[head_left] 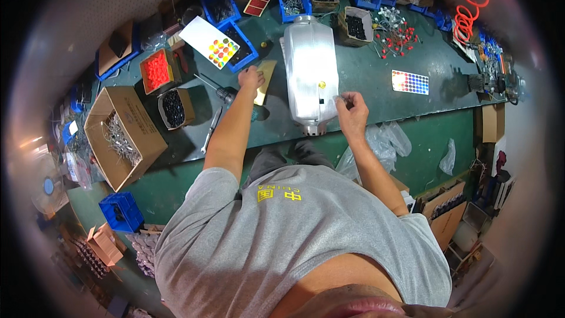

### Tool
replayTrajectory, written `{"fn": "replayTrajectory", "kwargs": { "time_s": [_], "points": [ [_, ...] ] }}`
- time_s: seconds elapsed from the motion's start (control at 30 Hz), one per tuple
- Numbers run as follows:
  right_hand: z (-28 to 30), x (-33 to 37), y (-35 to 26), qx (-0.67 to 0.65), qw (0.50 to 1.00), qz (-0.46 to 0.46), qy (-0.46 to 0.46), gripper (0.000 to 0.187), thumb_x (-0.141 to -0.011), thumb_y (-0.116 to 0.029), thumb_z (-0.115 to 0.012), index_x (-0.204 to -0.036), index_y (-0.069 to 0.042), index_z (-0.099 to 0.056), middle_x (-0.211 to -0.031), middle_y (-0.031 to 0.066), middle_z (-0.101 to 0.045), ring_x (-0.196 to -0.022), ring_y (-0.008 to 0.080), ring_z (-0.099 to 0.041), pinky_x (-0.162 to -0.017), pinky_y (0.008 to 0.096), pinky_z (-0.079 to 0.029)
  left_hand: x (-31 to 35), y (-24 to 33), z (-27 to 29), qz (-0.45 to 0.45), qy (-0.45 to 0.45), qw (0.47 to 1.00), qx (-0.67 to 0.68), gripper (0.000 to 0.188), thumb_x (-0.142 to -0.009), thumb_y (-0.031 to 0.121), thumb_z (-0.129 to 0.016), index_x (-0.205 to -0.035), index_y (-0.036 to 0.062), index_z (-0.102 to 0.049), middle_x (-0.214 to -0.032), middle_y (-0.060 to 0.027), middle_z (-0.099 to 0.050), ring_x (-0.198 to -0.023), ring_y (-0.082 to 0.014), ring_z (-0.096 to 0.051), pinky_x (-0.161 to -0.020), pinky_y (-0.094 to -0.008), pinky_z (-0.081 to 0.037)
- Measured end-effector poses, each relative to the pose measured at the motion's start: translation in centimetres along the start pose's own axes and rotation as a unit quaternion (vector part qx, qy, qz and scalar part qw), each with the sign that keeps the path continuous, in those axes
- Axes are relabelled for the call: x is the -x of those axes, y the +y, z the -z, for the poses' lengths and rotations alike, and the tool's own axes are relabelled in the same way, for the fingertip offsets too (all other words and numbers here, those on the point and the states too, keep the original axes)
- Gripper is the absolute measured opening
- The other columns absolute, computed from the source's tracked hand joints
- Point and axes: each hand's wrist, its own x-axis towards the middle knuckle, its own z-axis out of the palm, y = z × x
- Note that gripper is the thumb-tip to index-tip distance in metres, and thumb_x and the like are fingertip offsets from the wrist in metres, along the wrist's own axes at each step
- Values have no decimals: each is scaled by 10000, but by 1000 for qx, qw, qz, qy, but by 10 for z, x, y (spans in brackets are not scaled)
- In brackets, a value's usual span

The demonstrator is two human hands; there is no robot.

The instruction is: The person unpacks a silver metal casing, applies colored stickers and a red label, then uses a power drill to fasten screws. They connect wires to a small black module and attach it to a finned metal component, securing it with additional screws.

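A silver metal housing (303, 53) with rounded ends lies lengthwise on the green workbench in front of me. A small round gold sticker (322, 85) shows on its near half, just above a small dark square opening. My right hand (353, 115) is beside the housing's near right edge, thumb and fingers pinched together; what they hold is too small to make out. To the left of the housing my left hand (252, 78) has its fingers curled at the edge of a gold-yellow sheet (266, 85). Whatever is between those fingertips is hidden.
A power screwdriver (223, 94) and a wrench (212, 131) lie left of my left forearm. Cartons, including one of metal parts (132, 141), and blue bins (293, 1) line the bench. A dotted sticker sheet (410, 82) and red-tipped wired parts (397, 32) lie right.
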Motion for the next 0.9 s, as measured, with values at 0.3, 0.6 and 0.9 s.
{"fn": "replayTrajectory", "kwargs": {
  "time_s": [0.3, 0.6, 0.9],
  "points": [
    [-11, 6, -55, -188, 976, -84, -69, 178, -897, -69, -729, -1014, 44, -658, -821, 16, -634, -731, 71, -577, -650, 231, -483, 175, 44, 14, -274, -162, 943, -101, 196, -886, -2, -726, -1011, 19, -577, -935, -9, -622, -767, -42, -557, -636, -226, -441],
    [-62, 1, -90, -261, 934, -131, -206, 384, -878, -45, -737, -1218, 46, -585, -1026, 75, -673, -914, 122, -639, -800, 260, -530, 238, 43, 22, -245, -242, 929, -135, 482, -873, -45, -717, -1256, 19, -432, -941, -75, -655, -854, -120, -652, -737, -258, -530],
    [-50, 22, -72, -185, 936, -139, -266, 269, -937, -4, -655, -1182, 86, -589, -1014, 127, -698, -793, 121, -613, -722, 266, -543, 229, 23, 49, -202, -228, 939, -160, 434, -947, 40, -644, -1349, 22, -484, -883, -44, -653, -779, -92, -585, -657, -272, -463]
  ]
}}
